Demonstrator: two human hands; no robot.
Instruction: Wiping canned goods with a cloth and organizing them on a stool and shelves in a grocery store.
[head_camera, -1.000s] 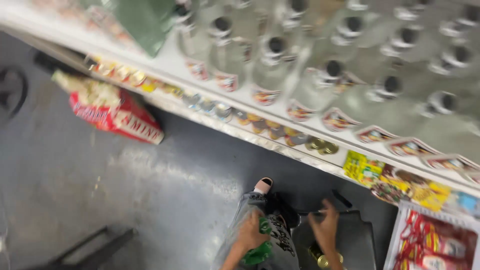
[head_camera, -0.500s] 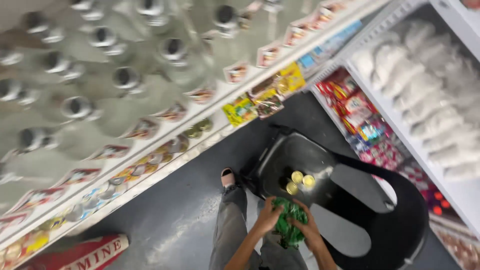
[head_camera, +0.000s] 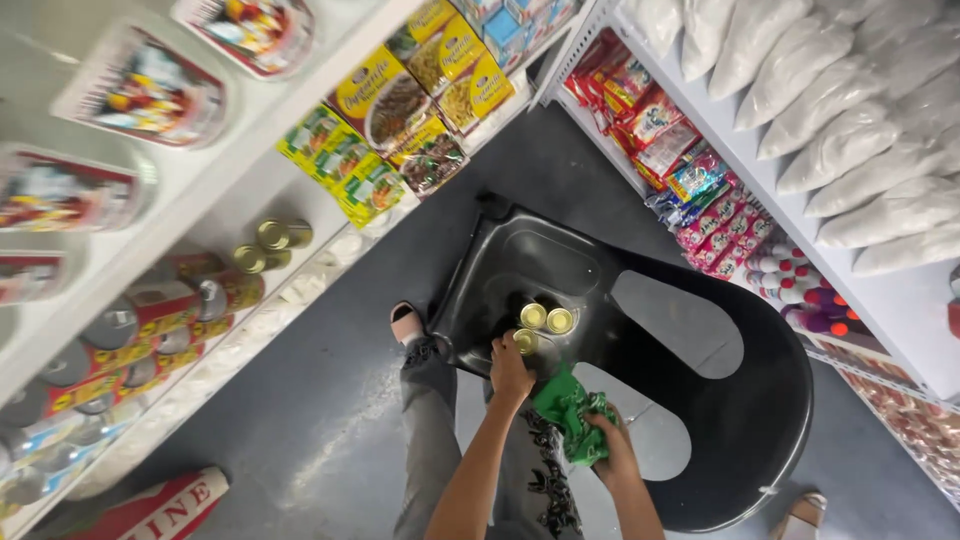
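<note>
Two bare hands work over the seat of a black plastic chair (head_camera: 700, 330) that stands in the aisle. Left hand (head_camera: 510, 368) reaches down with fingers curled together around the nearest of three small tins (head_camera: 540, 327); its fingertips touch that tin's gold lid. Right hand (head_camera: 615, 450) is clamped on a crumpled green cloth (head_camera: 570, 410), which bunches out to the left of the fist, just beside the left wrist. Three tins, all upright with gold tops, sit close together in the hollow of the chair seat: two side by side farther off, one nearer under the left hand. One sandalled foot (head_camera: 405, 322) rests on the grey floor (head_camera: 330, 400) at the chair's left edge, and a second pale sandal (head_camera: 800, 515) shows at the near right. On the left, a white shelf (head_camera: 230, 190) carries red-labelled tins lying on their sides, a few gold-topped tins, and about four green and yellow packets (head_camera: 345, 165). On the right, another shelf holds red snack packets (head_camera: 640, 105) and, above them, rows of white bags (head_camera: 830, 110) too many to count. One red and white sack (head_camera: 165, 505) lies on the floor at the near left
</note>
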